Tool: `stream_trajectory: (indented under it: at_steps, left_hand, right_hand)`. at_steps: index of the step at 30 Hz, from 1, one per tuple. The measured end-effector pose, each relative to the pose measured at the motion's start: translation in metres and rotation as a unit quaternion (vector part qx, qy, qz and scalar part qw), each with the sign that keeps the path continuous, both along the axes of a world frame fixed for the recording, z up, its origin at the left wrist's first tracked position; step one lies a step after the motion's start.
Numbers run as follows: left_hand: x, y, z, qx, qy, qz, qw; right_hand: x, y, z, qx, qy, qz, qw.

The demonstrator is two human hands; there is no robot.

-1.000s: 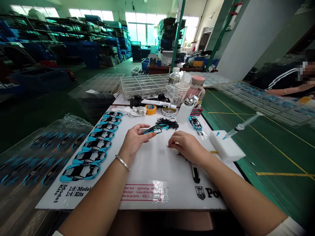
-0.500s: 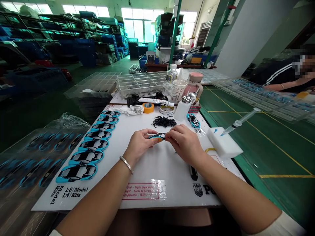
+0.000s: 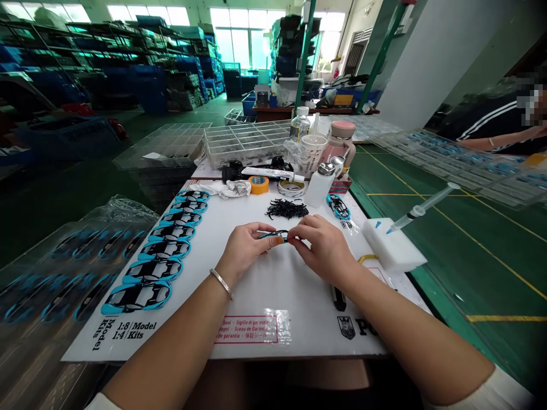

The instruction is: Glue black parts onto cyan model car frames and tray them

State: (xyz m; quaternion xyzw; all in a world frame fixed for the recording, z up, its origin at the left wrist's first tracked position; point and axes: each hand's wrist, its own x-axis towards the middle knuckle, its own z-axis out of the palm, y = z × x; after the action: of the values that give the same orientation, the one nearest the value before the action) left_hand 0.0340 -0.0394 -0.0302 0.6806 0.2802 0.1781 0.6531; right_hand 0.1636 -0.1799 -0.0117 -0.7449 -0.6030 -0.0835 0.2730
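Observation:
Above the middle of the white board, my left hand (image 3: pixel 244 247) is closed around a small blue-and-black model car body (image 3: pixel 274 234), thumb in front and fingers behind. My right hand (image 3: pixel 320 246) pinches at the right end of that car body; whether a small part is between those fingertips I cannot tell. Just beyond the hands lies a pile of small black parts (image 3: pixel 287 208). A row of similar blue-and-black car bodies (image 3: pixel 166 249) runs along the board's left side, and another single car body (image 3: pixel 338 206) lies at the right edge.
A syringe (image 3: pixel 421 209) stands stuck in a white foam block (image 3: pixel 394 245) at right. Behind the pile are orange tape (image 3: pixel 258 185), a white dispenser bottle (image 3: pixel 320 185), a cup and a pink flask (image 3: pixel 342 142). Plastic trays (image 3: pixel 245 141) stand further back. A co-worker sits at far right.
The view has shifted slightly, so the board appears a little further right. Both hands keep nearly the same hold on the car body, which looks tilted a bit more edge-on.

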Motion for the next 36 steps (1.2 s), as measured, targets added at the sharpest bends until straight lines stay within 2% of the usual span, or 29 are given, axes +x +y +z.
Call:
stream_trajectory:
  at_steps: [16,26,36]
  left_hand:
    - [0.001,-0.003,0.0,0.025,-0.01,0.013,1.0]
    - [0.001,-0.003,0.0,0.02,-0.002,-0.002,1.0]
    - [-0.001,-0.001,0.005,-0.025,-0.025,0.003,0.999]
  right_hand:
    - [-0.004,0.0,0.005,-0.033,0.016,-0.033,0.999]
    - [0.003,-0.002,0.003,-0.042,0.029,0.018,0.999]
    - [0.01,-0.003,-0.001,0.036,-0.011,0.076,0.996]
